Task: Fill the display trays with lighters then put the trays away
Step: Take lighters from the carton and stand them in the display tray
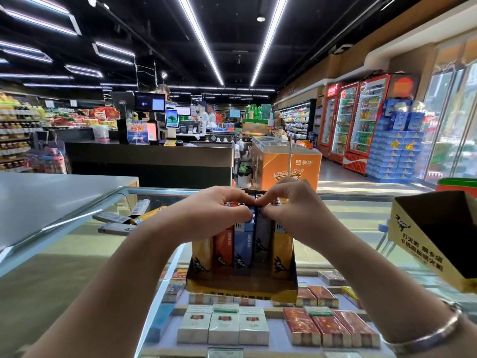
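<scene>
L hand (216,210) + R hand (286,202) – pinching lighter tops (244,244) in tray (240,288) | loose lighters (121,220) left | empty box (436,236) right

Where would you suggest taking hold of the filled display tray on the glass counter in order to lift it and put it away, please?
Probably by the low side walls of the display tray, one hand from the left and one from the right. The lighters stand upright and rise well above its shallow rim, so gripping low on the cardboard base should keep them from tipping. Both the left hand and the right hand are now on the lighter tops.
</scene>
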The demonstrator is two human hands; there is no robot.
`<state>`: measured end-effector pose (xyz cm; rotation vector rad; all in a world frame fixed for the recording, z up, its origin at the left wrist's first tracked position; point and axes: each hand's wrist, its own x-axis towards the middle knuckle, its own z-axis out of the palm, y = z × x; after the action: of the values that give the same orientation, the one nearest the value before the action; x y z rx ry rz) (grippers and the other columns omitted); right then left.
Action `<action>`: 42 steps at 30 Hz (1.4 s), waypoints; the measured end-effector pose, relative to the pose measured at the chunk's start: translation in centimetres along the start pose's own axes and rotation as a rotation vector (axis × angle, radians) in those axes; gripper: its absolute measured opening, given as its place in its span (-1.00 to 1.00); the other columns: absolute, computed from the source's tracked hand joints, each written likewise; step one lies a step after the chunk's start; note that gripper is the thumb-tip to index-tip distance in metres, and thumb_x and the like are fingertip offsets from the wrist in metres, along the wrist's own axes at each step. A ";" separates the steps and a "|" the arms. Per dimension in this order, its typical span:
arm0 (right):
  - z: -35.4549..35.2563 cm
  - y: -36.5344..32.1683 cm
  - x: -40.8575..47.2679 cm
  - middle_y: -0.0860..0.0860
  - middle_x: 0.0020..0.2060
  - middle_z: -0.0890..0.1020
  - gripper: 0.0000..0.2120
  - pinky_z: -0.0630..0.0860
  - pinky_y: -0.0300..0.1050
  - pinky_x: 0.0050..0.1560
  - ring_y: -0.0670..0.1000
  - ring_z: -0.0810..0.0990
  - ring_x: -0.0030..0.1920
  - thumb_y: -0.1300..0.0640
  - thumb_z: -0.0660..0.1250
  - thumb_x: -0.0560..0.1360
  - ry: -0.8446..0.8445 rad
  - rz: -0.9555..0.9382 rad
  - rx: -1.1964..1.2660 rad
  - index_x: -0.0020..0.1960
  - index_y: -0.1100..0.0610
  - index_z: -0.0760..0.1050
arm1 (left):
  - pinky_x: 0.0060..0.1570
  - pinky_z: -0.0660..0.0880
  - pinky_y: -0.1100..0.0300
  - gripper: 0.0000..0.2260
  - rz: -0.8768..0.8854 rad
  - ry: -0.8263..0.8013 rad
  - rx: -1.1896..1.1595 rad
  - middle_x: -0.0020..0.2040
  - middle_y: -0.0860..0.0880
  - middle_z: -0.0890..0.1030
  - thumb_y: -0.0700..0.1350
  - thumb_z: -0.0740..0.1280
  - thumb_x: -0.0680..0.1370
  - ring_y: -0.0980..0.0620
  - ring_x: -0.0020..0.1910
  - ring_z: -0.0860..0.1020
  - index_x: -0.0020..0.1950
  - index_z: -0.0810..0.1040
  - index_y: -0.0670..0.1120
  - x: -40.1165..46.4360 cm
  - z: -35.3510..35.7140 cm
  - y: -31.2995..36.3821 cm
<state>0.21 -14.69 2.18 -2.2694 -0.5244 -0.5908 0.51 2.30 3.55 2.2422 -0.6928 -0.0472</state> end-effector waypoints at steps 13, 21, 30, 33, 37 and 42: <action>0.4 0.5 -0.3 0.04 0.00 0.58 -0.76 0.56 -0.26 -0.20 -0.06 0.54 -0.03 0.29 0.26 0.49 0.048 0.099 0.395 -0.20 0.02 0.60 | -0.25 0.41 0.56 -0.77 0.122 0.632 -0.082 -0.08 0.20 0.56 -0.25 0.24 0.54 0.39 -0.12 0.52 -0.06 0.52 0.10 -0.7 -1.1 -1.7; 1.3 0.1 -0.6 -0.05 -0.10 0.58 -0.73 0.48 0.22 0.08 0.07 0.48 0.11 0.27 0.16 0.52 0.063 0.113 0.325 -0.16 0.06 0.60 | -0.32 0.35 0.22 -0.66 -0.201 0.656 0.431 0.08 -0.07 0.56 -0.35 0.24 0.46 0.03 -0.20 0.45 0.17 0.55 -0.08 -4.1 -3.7 -9.6; 1.4 0.0 -0.6 0.04 -0.01 0.56 -0.71 0.48 0.18 0.09 0.11 0.46 0.17 0.30 0.17 0.52 0.074 0.119 0.332 -0.21 0.05 0.58 | 0.00 0.42 0.08 -0.65 -0.468 0.502 0.694 0.06 -0.07 0.58 0.09 0.16 0.58 -0.03 0.00 0.51 0.28 0.44 -0.04 -2.6 -3.0 -12.8; 1.4 0.1 -0.6 0.05 0.02 0.56 -0.70 0.50 0.14 0.08 0.10 0.46 0.17 0.30 0.17 0.53 0.080 0.116 0.336 -0.23 0.02 0.57 | -0.09 0.47 0.11 -0.72 -0.464 0.490 0.777 -0.11 -0.02 0.58 0.08 0.15 0.59 0.01 -0.12 0.54 0.16 0.50 -0.04 -2.0 -3.1 -13.3; 1.4 0.3 -0.5 0.06 0.02 0.57 -0.70 0.53 -0.02 -0.02 0.07 0.48 0.14 0.30 0.17 0.53 0.070 0.100 0.342 -0.21 0.02 0.58 | -0.26 0.46 0.19 -0.89 -0.420 0.554 0.799 -0.20 0.00 0.49 -0.04 0.27 0.55 0.06 -0.25 0.48 0.00 0.48 -0.06 -1.3 -3.1 -13.2; 1.3 0.4 -0.4 0.02 -0.11 0.59 -0.69 0.47 -0.32 -0.32 0.00 0.54 0.00 0.34 0.18 0.51 0.065 0.061 0.361 -0.25 0.04 0.58 | -0.28 0.46 0.19 -0.80 -0.424 0.530 0.723 -0.16 -0.04 0.49 -0.21 0.30 0.50 0.04 -0.25 0.48 0.09 0.39 -0.07 -0.9 -2.9 -12.8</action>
<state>0.36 -14.09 0.93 -1.9118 -0.4851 -0.4931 6.46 11.78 -3.44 2.8643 0.0941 0.6594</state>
